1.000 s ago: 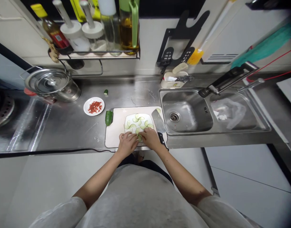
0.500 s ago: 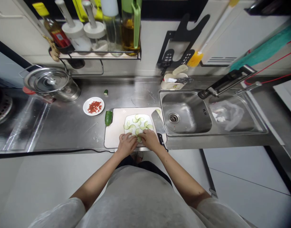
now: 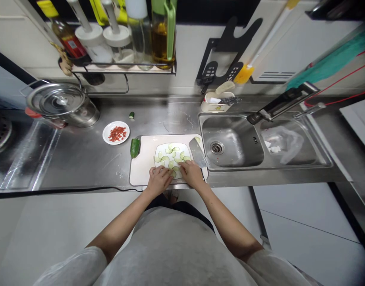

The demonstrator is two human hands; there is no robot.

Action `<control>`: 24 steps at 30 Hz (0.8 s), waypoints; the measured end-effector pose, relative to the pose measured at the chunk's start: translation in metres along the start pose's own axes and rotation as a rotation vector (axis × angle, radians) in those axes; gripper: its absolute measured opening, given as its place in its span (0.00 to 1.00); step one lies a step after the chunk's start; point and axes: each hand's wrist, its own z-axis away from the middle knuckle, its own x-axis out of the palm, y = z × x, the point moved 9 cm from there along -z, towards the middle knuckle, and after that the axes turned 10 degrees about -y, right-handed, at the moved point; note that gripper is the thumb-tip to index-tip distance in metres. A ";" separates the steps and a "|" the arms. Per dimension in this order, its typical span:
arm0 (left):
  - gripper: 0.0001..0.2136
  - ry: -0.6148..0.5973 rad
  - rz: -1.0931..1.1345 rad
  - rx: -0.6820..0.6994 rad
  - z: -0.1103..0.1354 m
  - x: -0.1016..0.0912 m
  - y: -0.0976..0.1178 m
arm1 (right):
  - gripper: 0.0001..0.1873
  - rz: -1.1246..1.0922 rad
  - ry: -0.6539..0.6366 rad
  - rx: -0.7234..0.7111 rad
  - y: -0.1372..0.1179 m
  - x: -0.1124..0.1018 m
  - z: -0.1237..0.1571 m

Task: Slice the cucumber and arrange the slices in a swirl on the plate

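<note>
A white square plate [image 3: 159, 150] lies on the pale cutting board [image 3: 140, 171], with several thin, green-edged cucumber slices [image 3: 165, 158] arranged in curves on it. At the plate's near left edge rests my left hand [image 3: 160, 179], its fingers apart and the index tip beside a slice. My right hand [image 3: 192, 174] is over the near right part, fingertips bent together at a slice. A broad-bladed knife [image 3: 197, 153] lies on the board's right side, its handle mostly hidden by my right hand. The cut cucumber piece [image 3: 135, 147] lies at the board's left edge.
Left of the board is a small plate [image 3: 105, 137] of chopped red bits, with a cucumber end [image 3: 131, 115] close by. A lidded steel pot [image 3: 84, 113] stands farther left. The sink [image 3: 236, 159] is on the right. Above hangs a bottle rack [image 3: 125, 69].
My right hand has moved slightly right, away from my left hand, uncovering slices at the plate's near side. The left hand stays at the near left edge.
</note>
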 end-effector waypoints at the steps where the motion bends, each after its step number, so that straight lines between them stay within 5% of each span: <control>1: 0.15 0.004 -0.005 0.006 0.000 0.000 0.000 | 0.19 -0.003 0.005 0.002 0.000 -0.001 0.000; 11: 0.13 0.136 -0.034 0.071 0.003 -0.006 0.007 | 0.17 -0.080 0.125 -0.022 0.007 -0.009 0.002; 15: 0.12 0.235 0.031 0.023 0.000 -0.027 0.003 | 0.18 -0.163 0.237 -0.062 0.026 -0.017 0.009; 18: 0.11 0.412 0.116 -0.216 -0.007 -0.065 -0.041 | 0.18 -0.200 0.337 -0.082 0.045 -0.025 0.011; 22: 0.13 0.735 0.234 -0.665 0.012 -0.125 -0.138 | 0.19 -0.223 0.418 -0.121 0.056 -0.037 0.010; 24: 0.13 0.794 0.265 -0.849 0.024 -0.146 -0.184 | 0.20 -0.235 0.447 -0.127 0.054 -0.043 0.010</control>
